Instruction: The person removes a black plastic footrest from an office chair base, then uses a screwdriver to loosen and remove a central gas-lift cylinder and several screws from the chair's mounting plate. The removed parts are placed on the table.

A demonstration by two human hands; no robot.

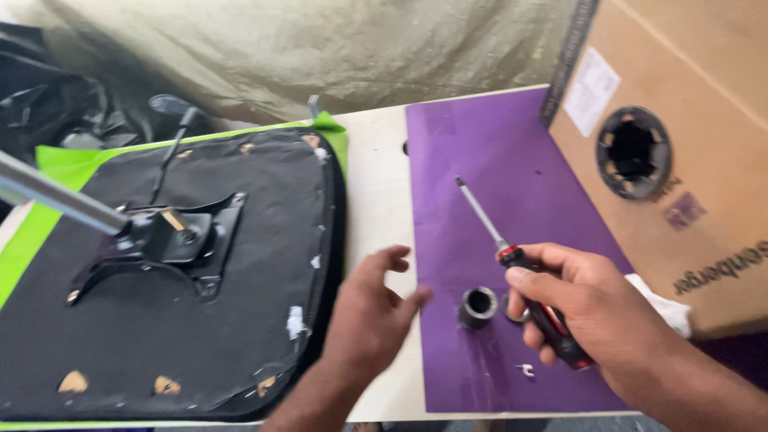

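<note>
Our right hand [588, 308] is clamped on the screwdriver [520, 268] over the purple mat [512, 160]; stiff and light, we judge, best held by its handle. Our left hand [372, 316] hovers, fingers spread, beside the upturned chair seat [160, 320].

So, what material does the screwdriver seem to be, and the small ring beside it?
The screwdriver, held in the right hand, seems to have a bare steel shaft, grey and shiny, and a black and red handle, probably plastic or rubber. The small ring looks like dark metal with a dull sheen, though hard plastic is possible.
</note>
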